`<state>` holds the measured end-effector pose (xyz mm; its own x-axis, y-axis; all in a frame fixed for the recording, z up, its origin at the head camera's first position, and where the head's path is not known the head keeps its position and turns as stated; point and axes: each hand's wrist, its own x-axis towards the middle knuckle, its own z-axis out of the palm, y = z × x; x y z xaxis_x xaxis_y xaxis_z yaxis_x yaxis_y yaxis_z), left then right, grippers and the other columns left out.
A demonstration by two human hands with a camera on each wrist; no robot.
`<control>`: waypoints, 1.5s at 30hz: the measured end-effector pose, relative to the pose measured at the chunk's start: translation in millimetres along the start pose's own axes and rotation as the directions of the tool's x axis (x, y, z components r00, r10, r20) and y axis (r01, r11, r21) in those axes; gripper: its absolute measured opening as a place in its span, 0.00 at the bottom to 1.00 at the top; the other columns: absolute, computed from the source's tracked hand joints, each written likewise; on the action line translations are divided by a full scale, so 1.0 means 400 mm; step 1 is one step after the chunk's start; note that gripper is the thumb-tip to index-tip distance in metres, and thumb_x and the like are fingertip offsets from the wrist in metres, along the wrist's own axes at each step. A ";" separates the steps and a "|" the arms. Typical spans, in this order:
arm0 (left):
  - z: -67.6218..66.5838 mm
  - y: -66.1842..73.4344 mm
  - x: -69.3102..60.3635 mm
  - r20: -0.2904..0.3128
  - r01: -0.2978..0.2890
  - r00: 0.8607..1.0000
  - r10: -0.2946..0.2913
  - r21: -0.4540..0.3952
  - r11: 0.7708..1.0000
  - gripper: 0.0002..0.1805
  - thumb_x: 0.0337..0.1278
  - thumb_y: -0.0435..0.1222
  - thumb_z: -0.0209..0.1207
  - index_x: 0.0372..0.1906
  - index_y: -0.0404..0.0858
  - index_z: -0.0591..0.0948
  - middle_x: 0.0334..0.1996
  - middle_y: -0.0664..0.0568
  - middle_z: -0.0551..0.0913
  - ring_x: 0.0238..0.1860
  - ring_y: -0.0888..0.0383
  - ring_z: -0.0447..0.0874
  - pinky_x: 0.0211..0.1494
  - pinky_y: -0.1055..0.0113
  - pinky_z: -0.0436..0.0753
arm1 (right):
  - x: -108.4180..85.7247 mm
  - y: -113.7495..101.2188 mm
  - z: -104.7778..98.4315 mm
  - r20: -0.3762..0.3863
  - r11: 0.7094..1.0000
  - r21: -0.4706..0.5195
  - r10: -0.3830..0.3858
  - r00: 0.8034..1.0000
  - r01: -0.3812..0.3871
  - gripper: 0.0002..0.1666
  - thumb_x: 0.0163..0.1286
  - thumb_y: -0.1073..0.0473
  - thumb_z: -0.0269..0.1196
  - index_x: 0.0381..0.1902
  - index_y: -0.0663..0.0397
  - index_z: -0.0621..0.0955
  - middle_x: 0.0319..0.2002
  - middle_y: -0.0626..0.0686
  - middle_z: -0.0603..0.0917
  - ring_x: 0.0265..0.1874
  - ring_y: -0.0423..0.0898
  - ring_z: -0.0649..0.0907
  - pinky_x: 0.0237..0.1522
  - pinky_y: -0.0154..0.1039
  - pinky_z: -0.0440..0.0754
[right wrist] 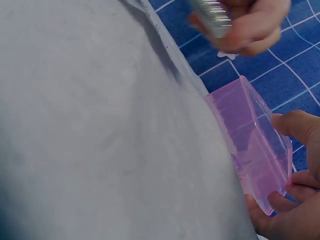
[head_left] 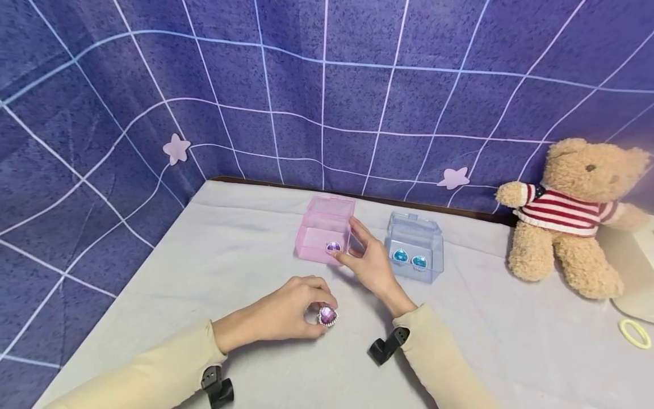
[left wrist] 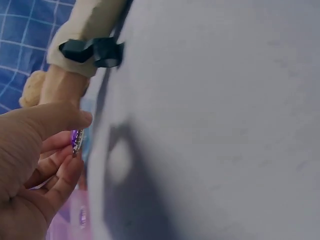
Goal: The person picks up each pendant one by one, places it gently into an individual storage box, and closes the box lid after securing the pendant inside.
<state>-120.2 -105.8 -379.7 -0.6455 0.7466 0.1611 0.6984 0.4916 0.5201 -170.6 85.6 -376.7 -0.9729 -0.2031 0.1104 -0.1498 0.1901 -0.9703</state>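
Left hand: pinches purple gem, lower centre.
Right hand: grips pink box, the nearer hand.
Bearing: pink box directly above purple gem.

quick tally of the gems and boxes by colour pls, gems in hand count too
Purple gems: 2 (one in the left hand, one in the pink box)
Blue gems: 2
Pink boxes: 1
Blue boxes: 1
Total: 6
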 end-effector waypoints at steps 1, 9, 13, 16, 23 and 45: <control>-0.007 0.000 0.003 -0.014 -0.009 1.000 0.009 0.003 1.000 0.14 0.42 0.36 0.71 0.39 0.42 0.85 0.36 0.60 0.81 0.37 0.68 0.77 0.43 0.76 0.80 | 0.000 0.001 -0.001 -0.001 1.000 0.000 -0.005 1.000 0.005 0.47 0.58 0.69 0.68 0.72 0.68 0.58 0.74 0.63 0.57 0.71 0.59 0.63 0.65 0.51 0.72; -0.092 0.007 0.037 -0.090 -0.029 0.995 0.031 0.026 0.999 0.18 0.41 0.35 0.71 0.44 0.41 0.85 0.40 0.58 0.82 0.38 0.67 0.80 0.45 0.73 0.82 | 0.000 -0.003 -0.002 0.000 1.000 0.002 -0.013 1.000 0.013 0.46 0.59 0.69 0.67 0.71 0.68 0.59 0.74 0.62 0.58 0.71 0.58 0.64 0.65 0.52 0.72; -0.128 -0.006 0.062 -0.129 -0.034 0.991 0.041 0.057 0.998 0.21 0.38 0.34 0.69 0.46 0.42 0.86 0.38 0.59 0.81 0.37 0.67 0.79 0.44 0.70 0.82 | 0.000 -0.006 -0.002 0.008 1.000 -0.010 -0.013 1.000 0.013 0.45 0.58 0.71 0.66 0.71 0.68 0.59 0.75 0.61 0.57 0.72 0.56 0.63 0.65 0.51 0.72; -0.144 -0.027 0.085 -0.163 -0.033 0.986 0.046 0.081 0.996 0.20 0.37 0.33 0.69 0.44 0.42 0.86 0.36 0.58 0.80 0.36 0.66 0.79 0.42 0.69 0.83 | 0.004 -0.001 -0.002 0.007 1.000 -0.017 -0.008 1.000 0.009 0.46 0.58 0.71 0.65 0.72 0.67 0.59 0.75 0.60 0.57 0.72 0.56 0.63 0.64 0.50 0.73; -0.166 -0.089 0.144 -0.182 0.001 0.983 0.018 0.103 0.995 0.17 0.37 0.31 0.68 0.40 0.36 0.86 0.37 0.51 0.82 0.36 0.59 0.83 0.43 0.70 0.84 | 0.028 0.064 0.001 -0.016 1.000 0.013 -0.011 1.000 0.011 0.48 0.57 0.68 0.69 0.72 0.64 0.60 0.75 0.59 0.59 0.71 0.56 0.64 0.63 0.49 0.74; -0.192 -0.177 0.250 0.191 -0.057 0.982 -0.003 0.308 0.950 0.05 0.38 0.28 0.69 0.24 0.40 0.86 0.26 0.52 0.82 0.31 0.58 0.79 0.39 0.69 0.80 | 0.006 0.013 -0.002 -0.009 1.000 0.000 -0.001 1.000 0.001 0.46 0.57 0.70 0.68 0.71 0.67 0.59 0.74 0.62 0.58 0.72 0.57 0.64 0.64 0.52 0.73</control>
<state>-258.1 -100.4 -336.1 -0.5766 0.8170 -0.0034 0.7955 0.5623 0.2259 -174.0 86.9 -381.3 -0.9743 -0.1948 0.1129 -0.1504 0.1902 -0.9702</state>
